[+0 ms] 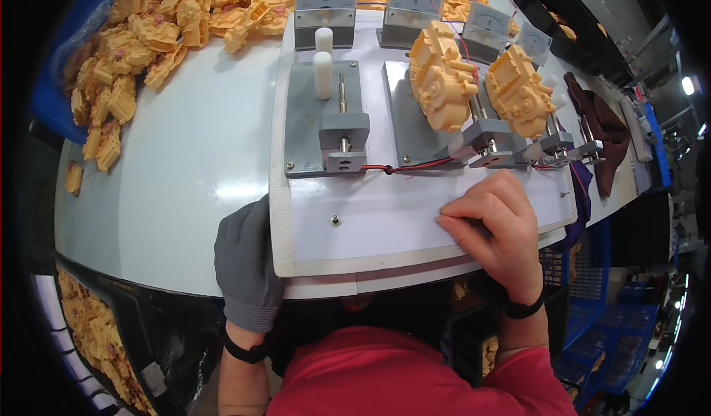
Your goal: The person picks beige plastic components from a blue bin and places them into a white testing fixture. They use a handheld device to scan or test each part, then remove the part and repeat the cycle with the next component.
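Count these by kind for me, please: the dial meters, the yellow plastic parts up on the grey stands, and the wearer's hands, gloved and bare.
Dial meters: 4
Yellow parts on the stands: 2
Gloved left hand: 1
Bare right hand: 1
Total: 8

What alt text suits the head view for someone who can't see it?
A bare right hand is at the front of a white board, while a gray-gloved left hand is at its left edge. Two yellow plastic parts sit on gray fixtures; the leftmost fixture has none. Dial meters line the back, with more parts heaped behind and left.
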The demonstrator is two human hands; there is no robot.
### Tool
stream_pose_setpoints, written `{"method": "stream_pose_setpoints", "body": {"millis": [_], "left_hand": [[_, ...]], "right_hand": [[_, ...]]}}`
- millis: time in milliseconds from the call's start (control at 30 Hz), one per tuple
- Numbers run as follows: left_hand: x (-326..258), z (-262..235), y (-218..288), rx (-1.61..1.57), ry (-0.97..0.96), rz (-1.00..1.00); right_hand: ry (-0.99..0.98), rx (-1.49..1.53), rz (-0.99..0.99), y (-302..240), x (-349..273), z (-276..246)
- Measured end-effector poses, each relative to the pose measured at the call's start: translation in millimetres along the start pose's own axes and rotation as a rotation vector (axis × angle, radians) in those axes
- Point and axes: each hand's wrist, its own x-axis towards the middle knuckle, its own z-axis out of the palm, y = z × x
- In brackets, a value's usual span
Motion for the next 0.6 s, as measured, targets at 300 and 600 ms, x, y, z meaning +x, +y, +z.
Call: {"method": "stream_pose_setpoints", "body": {"millis": [300, 600], "left_hand": [[0.5, -1.5, 2.0, -0.011, -0.01, -0.011], [-0.5, -2.8, 4.0, -0.022, -0.062, -0.064]], "right_hand": [[0.006, -0.008, 0.021, -1.7, -0.8, 0.7], [-0.008, 0.003, 0.031, -0.2, -3.3, 0.1]]}}
